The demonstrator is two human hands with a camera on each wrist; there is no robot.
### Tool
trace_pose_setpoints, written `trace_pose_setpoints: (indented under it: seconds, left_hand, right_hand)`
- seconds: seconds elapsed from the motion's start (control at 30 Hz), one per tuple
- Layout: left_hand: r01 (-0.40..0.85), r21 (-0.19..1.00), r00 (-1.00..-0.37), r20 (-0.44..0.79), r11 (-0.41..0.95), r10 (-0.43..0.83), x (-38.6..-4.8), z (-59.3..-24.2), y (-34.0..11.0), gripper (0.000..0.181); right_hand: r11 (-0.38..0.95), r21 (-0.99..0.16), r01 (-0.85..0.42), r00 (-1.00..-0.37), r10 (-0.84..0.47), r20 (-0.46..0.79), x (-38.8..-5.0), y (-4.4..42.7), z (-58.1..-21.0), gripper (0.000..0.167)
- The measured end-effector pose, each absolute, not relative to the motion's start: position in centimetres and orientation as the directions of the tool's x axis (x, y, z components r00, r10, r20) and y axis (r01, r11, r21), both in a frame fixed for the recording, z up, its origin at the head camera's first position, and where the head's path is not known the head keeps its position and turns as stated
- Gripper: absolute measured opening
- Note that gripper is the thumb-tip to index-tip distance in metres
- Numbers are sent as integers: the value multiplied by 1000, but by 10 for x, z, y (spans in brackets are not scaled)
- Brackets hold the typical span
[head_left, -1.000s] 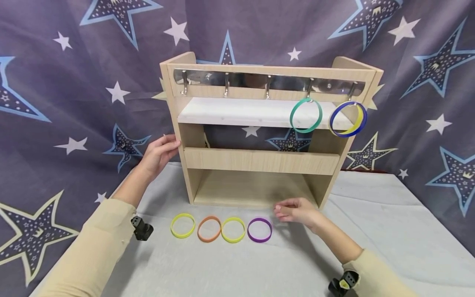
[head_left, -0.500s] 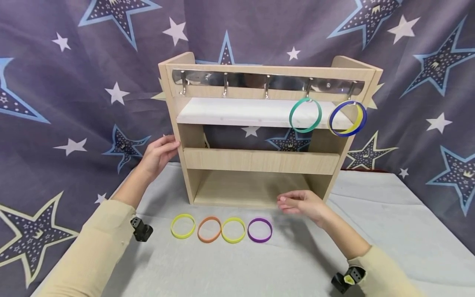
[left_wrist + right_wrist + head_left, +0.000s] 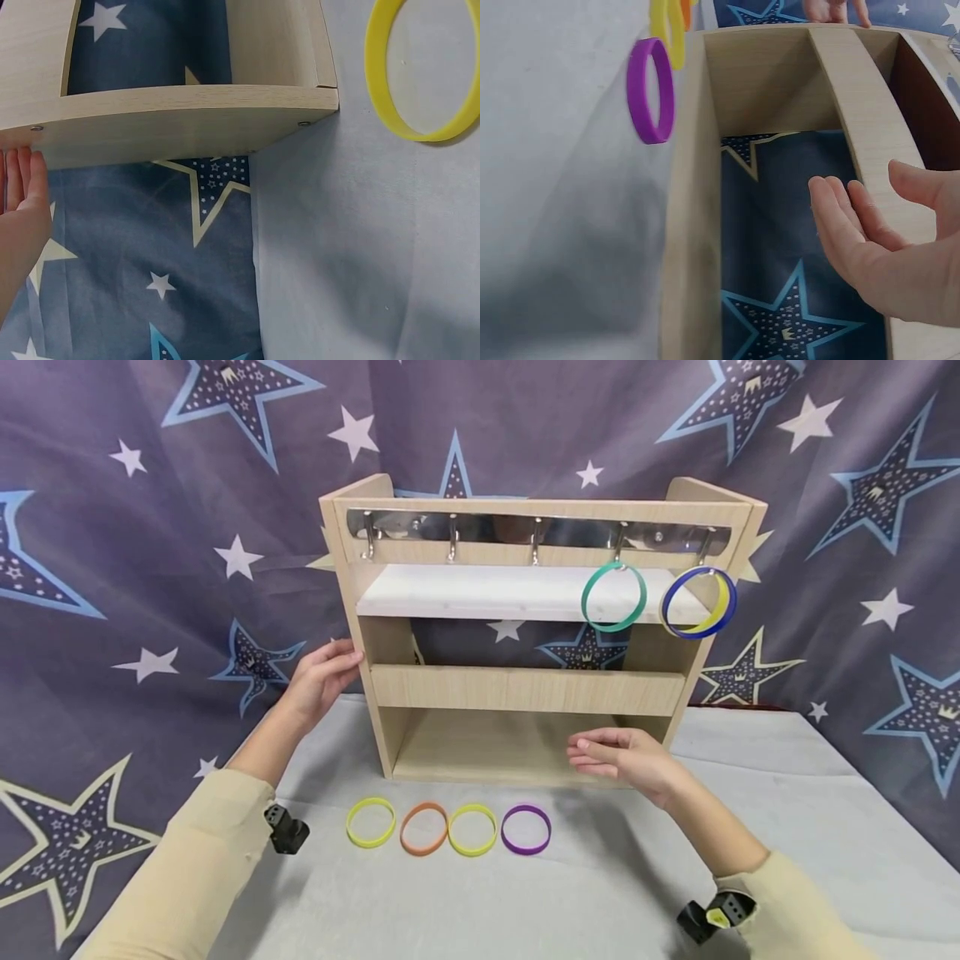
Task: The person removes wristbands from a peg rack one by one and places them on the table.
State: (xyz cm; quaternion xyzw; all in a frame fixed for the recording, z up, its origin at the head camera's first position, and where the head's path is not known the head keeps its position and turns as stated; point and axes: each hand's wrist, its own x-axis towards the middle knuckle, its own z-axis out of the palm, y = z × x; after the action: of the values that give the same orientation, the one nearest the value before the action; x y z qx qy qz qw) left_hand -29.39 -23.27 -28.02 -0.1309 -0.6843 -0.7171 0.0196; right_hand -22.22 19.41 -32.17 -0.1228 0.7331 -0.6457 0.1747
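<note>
My left hand [image 3: 318, 681] touches the left side panel of a light wooden shelf unit [image 3: 525, 689] with its fingertips; the left wrist view shows those fingers [image 3: 22, 176] fairly straight against the panel. My right hand [image 3: 630, 760] hovers in front of the unit's lower opening, holding nothing, with fingers and thumb apart in the right wrist view. On the cloth before the unit lie a yellow wristband [image 3: 371, 845], an orange wristband [image 3: 423, 852], a second yellow wristband [image 3: 472, 853] and a purple wristband [image 3: 527, 852].
A metal hook rail [image 3: 495, 527] runs along the unit's top. A green wristband [image 3: 613, 628] hangs from one hook; a blue wristband [image 3: 731, 610] and a yellow one [image 3: 722, 602] share the rightmost. A star-patterned curtain [image 3: 187, 568] stands behind the cloth-covered table [image 3: 420, 910].
My right hand has risen and shifted slightly right, away from the purple wristband, its fingers spreading a little. The left hand keeps its place on the side panel. The wristbands have not moved.
</note>
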Motion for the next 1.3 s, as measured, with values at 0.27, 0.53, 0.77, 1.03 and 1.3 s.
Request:
trace_pose_setpoints:
  seconds: [0.27,0.53,0.77,1.03,1.3]
  left_hand:
    - [205,977,-966,212,-58,149,-296,-280,-233,46]
    - [202,976,-967,213,-85,138,-297,-281,-232,38]
    - [186,979,-972,196,-79,132,-295,-283,-233,47]
    - [195,976,-969,207,-96,137,-296,-283,-232,39]
    - [208,972,-965,222,-110,142,-294,-281,-230,35]
  right_hand:
    - [139,-990,6,-915,-400,-61,-224,192,-300,53]
    - [63,-998,-2,-915,-402,-24,-223,191,-288,54]
    - [37,-999,1,-940,-342,-14,-225,190,-280,56]
    - [-160,-970,-185,-968,-143,208,-223,181,-271,27]
    - [-283,-899,-334,-935,-23,354,-225,173,-264,13]
